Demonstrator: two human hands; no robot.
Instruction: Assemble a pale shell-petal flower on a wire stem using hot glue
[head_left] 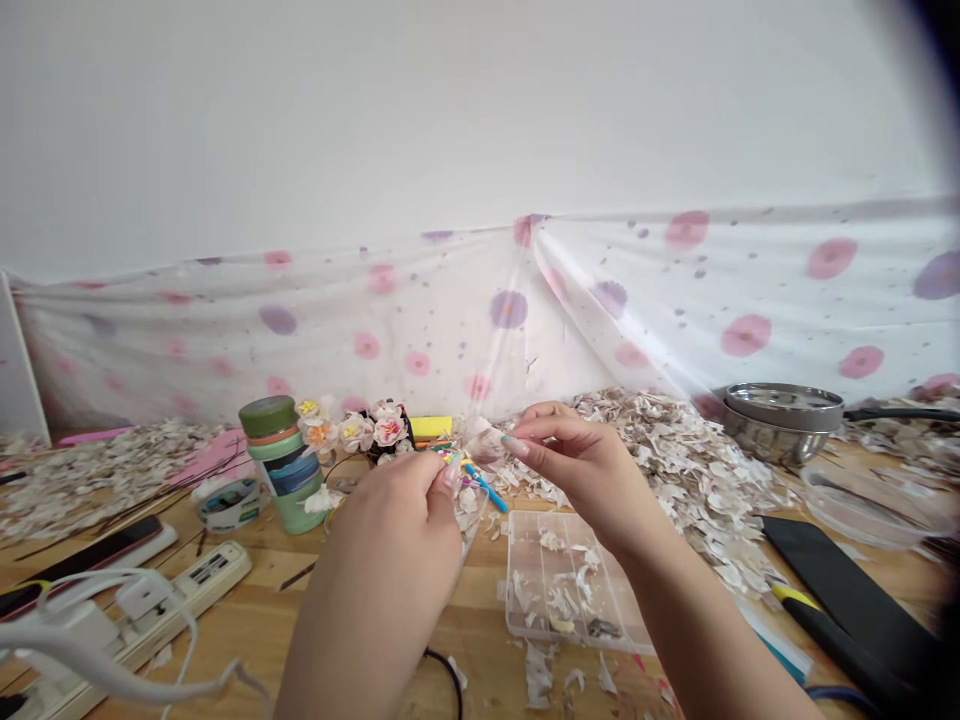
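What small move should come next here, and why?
Probably bring the bare right hand slightly toward the bare left hand: a pale, thin, petal-like piece sits pinched at the right fingertips, and the left thumb and fingers close together nearby, though what they hold is unclear.

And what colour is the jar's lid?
The lid is dark green, best seen in the head view.
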